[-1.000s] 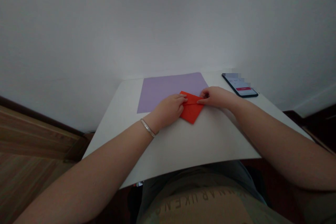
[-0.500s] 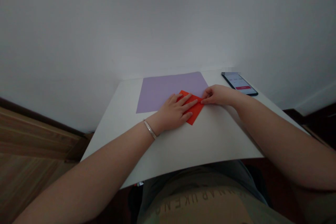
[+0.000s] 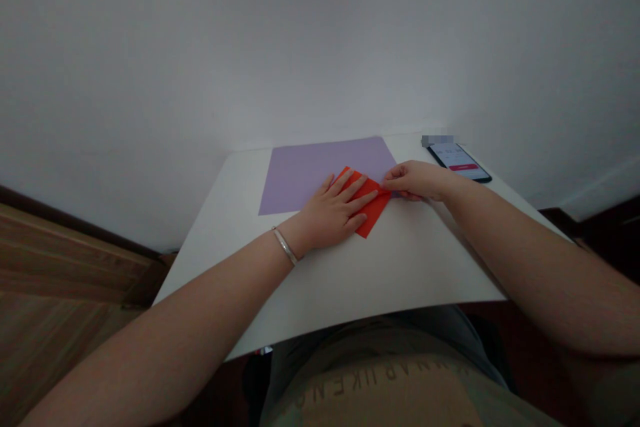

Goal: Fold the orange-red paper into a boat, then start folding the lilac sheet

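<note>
A folded red paper [image 3: 373,210] lies on the white table [image 3: 350,273], partly over a lilac sheet [image 3: 320,170]. My left hand [image 3: 333,212] rests flat on the red paper with its fingers stretched out, pressing it down. A silver bracelet [image 3: 285,245] circles that wrist. My right hand [image 3: 417,180] is at the paper's right corner, fingers curled and pinched at its tip.
A phone [image 3: 459,161] with a lit screen lies at the table's far right corner. A pale wall rises behind the table. Wooden flooring [image 3: 60,280] shows on the left. My lap sits under the table's near edge.
My left hand went from curled to flat, sliding onto the red paper. My right hand stayed pinched at the paper's right corner, shifting slightly up.
</note>
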Demonstrator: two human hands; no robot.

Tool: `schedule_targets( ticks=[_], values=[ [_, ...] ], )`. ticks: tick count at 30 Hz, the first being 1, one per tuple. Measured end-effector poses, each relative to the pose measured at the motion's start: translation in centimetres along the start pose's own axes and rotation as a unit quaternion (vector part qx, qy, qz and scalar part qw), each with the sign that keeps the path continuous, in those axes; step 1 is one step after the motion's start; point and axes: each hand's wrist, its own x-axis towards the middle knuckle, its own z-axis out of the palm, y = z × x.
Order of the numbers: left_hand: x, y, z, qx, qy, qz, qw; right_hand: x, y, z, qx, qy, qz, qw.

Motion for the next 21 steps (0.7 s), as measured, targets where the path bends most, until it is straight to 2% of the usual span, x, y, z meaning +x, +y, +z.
schedule_targets(
  ticks=[4,6,16,21],
  values=[
    [0.0,-0.1,0.1,-0.005,0.009,-0.003,1.0,-0.3,-1.2,0.6,0.078,-0.054,0.09,0.991],
    [0.0,-0.1,0.0,-0.008,0.0,-0.005,1.0,-0.4,-1.3,0.5,0.105,-0.073,0.111,0.986],
    [0.3,0.1,-0.4,-0.005,-0.047,-0.011,0.999,0.0,-0.1,-0.4,0.085,-0.116,0.108,0.984],
    [0.3,0.1,-0.6,-0.006,-0.049,-0.001,0.999,-0.1,-0.2,-0.7,0.018,-0.099,0.101,0.99]
  ],
)
